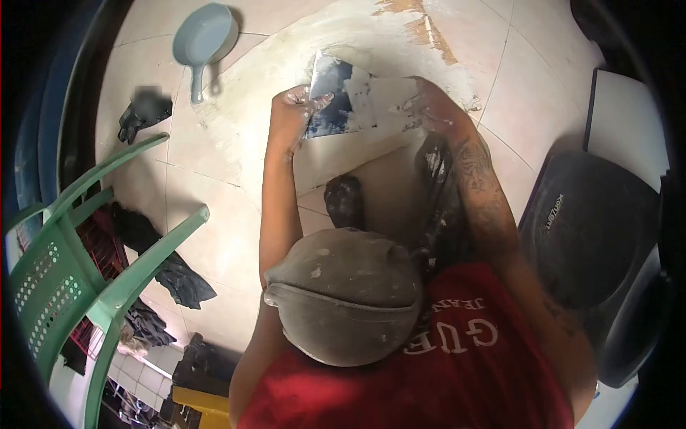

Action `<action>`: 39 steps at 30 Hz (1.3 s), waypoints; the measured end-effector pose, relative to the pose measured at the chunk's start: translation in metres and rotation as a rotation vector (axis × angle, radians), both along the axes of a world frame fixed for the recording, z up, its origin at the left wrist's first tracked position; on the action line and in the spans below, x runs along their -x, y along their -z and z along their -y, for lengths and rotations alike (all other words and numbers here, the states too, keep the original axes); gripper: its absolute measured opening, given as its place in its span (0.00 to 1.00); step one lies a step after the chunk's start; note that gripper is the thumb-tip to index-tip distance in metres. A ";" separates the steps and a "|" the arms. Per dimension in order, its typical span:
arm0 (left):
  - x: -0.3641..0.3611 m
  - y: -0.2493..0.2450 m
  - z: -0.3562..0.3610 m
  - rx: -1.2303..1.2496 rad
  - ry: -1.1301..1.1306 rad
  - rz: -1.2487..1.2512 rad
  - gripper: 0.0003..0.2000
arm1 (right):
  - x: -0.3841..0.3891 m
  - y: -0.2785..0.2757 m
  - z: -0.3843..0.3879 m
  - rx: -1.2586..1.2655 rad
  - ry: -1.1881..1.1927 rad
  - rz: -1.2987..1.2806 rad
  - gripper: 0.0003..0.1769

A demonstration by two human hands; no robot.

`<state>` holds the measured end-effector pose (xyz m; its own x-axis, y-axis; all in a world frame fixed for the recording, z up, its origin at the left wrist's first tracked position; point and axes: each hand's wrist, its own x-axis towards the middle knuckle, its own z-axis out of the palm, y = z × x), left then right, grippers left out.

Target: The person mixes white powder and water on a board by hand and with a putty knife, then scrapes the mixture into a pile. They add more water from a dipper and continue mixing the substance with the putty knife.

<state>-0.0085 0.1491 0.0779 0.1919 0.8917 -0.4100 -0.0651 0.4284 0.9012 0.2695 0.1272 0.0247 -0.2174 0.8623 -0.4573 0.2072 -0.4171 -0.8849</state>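
Observation:
Both hands hold a flat rectangular sheet (362, 104) low over the floor. Its left part shows dark blue with white patches, and its right part is coated in pale paste. My left hand (294, 111) is closed on the left edge, with the thumb lying over the blue face. At the right end, my right hand (437, 107) grips the sheet, its fingers smeared with white. Beneath and around the sheet, a broad whitish smear (271, 79) covers the floor tiles. My rounded grey knee (346, 293), dusty and seamed, rises close to the camera.
A grey long-handled pan (205, 39) stands at the upper left, above a crumpled black item (143, 118). A green plastic chair (107, 300) occupies the left side, near dark cloth (179, 275). Along the right stands a black speaker (593, 229). Brown patches (432, 39) mark the floor ahead.

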 end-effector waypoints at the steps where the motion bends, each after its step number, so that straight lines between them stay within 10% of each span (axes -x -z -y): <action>1: -0.003 -0.002 0.000 -0.007 0.005 -0.004 0.03 | -0.003 0.018 0.002 -0.049 -0.060 0.024 0.28; 7: 0.026 -0.001 0.002 0.048 -0.079 -0.150 0.08 | 0.014 -0.027 0.021 -0.428 0.088 0.048 0.27; 10: 0.030 -0.006 0.014 0.068 -0.128 0.118 0.19 | 0.045 -0.100 0.015 -0.469 0.027 0.453 0.25; 12: 0.032 -0.005 0.023 0.133 -0.003 0.466 0.31 | 0.044 -0.084 0.020 -1.065 -0.273 0.566 0.23; 14: 0.028 0.000 0.029 0.252 -0.007 0.799 0.34 | 0.054 -0.075 0.028 -0.955 -0.292 0.389 0.22; 18: 0.031 0.009 0.020 0.084 0.024 0.414 0.24 | 0.053 -0.081 0.029 -1.112 -0.555 0.539 0.23; 21: 0.023 0.007 0.019 0.047 -0.182 0.360 0.28 | 0.038 -0.082 0.032 -1.122 -0.469 0.607 0.24; 24: 0.020 -0.014 0.024 -0.166 -0.289 0.031 0.28 | 0.027 -0.084 0.040 -0.611 -0.110 0.196 0.21; 26: 0.019 -0.006 0.024 -0.276 -0.261 -0.163 0.21 | 0.015 -0.060 0.045 -0.908 -0.082 0.501 0.21; 30: -0.010 -0.019 0.038 -0.080 0.023 -0.142 0.06 | 0.031 -0.074 0.038 -1.247 -0.122 0.673 0.21; 33: -0.041 -0.039 0.043 0.177 -0.155 0.282 0.06 | 0.052 -0.078 0.034 -1.286 -0.154 0.609 0.19; 39: -0.018 -0.022 0.032 0.148 -0.408 0.261 0.05 | 0.051 -0.080 0.023 -1.176 0.077 0.302 0.20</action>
<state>0.0091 0.1173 0.1002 -0.0471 0.8515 -0.5222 -0.4688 0.4428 0.7643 0.2188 0.1038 0.1042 -0.1670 0.7909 0.5887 0.4800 0.5868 -0.6522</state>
